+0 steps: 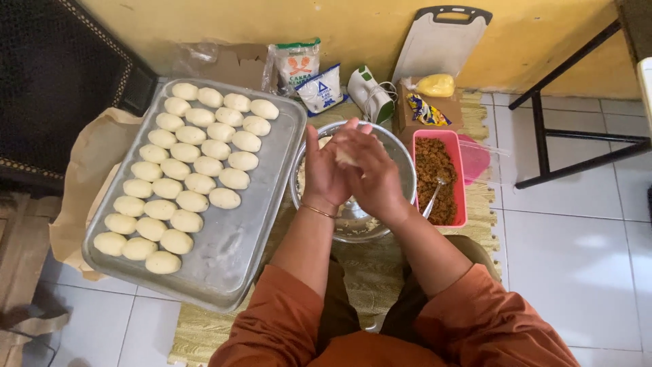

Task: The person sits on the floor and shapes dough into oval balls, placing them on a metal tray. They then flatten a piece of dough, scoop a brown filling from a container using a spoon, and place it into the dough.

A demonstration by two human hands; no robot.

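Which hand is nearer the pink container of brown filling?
Right. The right hand is over the metal bowl, beside the pink container; the left hand sits farther off, toward the tray.

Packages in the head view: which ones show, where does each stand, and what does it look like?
Clear plastic bag with white contents and orange-red print: against the yellow wall, behind the metal tray.
White pouch with blue print: leaning just right of it.
Small multicoloured printed sachet: beside the pink tub, right of the steel bowl.
Yellow-filled clear bag: before the white cutting board.
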